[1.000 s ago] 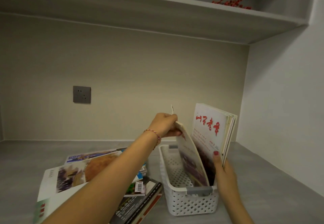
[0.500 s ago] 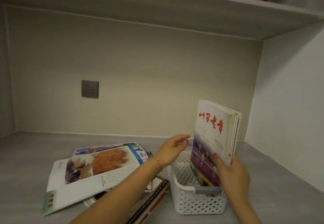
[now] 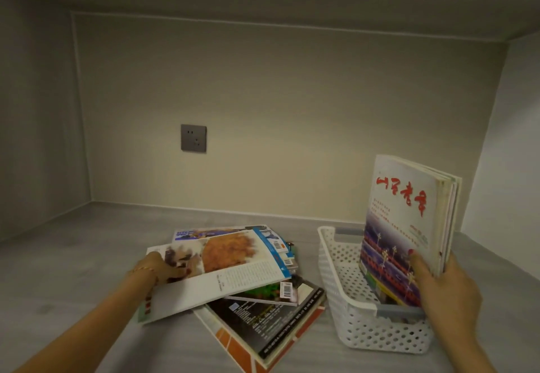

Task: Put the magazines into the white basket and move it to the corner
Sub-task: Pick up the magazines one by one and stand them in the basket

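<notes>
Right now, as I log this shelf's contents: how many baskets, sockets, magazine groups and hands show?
Basket: 1
Socket: 1
Magazine groups: 2, the pile and the bundle in the basket
Hands: 2, left hand and right hand
Total: 6

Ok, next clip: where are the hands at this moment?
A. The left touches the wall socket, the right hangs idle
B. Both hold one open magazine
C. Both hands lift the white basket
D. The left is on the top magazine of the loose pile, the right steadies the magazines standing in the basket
D: the left hand lies on the top magazine of the pile, while the right hand grips the upright magazines in the white basket.
</notes>
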